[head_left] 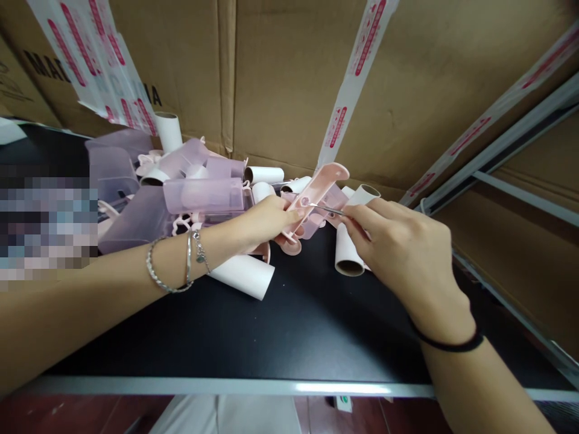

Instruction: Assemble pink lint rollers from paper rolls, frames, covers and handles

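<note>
The right hand [402,241] is pinching a thin metal tool [328,210], whose tip is pointing to a small round spot on the pink plastic strip [323,184]; this strip the left hand [266,220] is pinching tilted above the bench [280,337], nearer to its back edge than its front edge. Around the hands white tubes [244,276] are lying, and translucent purple parts [203,194] are resting heaped toward the back left corner, while brown cardboard [289,78] is standing along the back edge.
</note>
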Action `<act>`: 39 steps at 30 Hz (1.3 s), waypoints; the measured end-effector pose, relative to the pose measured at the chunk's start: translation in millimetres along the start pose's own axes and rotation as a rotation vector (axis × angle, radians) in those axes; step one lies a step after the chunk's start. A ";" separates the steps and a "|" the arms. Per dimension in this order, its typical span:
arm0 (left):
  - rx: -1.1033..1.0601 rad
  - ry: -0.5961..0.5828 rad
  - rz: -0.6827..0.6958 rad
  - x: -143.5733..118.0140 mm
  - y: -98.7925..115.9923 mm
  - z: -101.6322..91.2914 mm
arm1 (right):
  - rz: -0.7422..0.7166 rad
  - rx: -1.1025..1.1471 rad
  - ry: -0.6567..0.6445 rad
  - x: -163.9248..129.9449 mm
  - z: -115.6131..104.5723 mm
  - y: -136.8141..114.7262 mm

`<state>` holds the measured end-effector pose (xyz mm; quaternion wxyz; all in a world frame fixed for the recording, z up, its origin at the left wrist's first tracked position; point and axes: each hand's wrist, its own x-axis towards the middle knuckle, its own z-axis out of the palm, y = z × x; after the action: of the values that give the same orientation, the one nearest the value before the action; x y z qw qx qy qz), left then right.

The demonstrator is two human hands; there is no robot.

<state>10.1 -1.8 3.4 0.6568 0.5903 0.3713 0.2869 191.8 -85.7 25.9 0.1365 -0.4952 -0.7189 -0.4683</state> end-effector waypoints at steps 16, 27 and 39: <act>0.014 -0.133 -0.038 1.2 0.6 -4.8 | -0.054 -0.003 0.094 -1.6 13.9 -6.1; 0.309 -0.053 -0.040 0.3 0.3 9.9 | -0.036 -0.083 -0.072 5.0 -6.5 -27.6; 0.338 0.064 -0.021 11.1 0.0 16.5 | 0.084 -0.019 -0.185 -1.2 -8.5 6.7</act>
<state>30.0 -2.0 2.2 0.5390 0.6791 0.4409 0.2322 195.7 -92.9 33.2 0.0845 -0.5671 -0.7027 -0.4213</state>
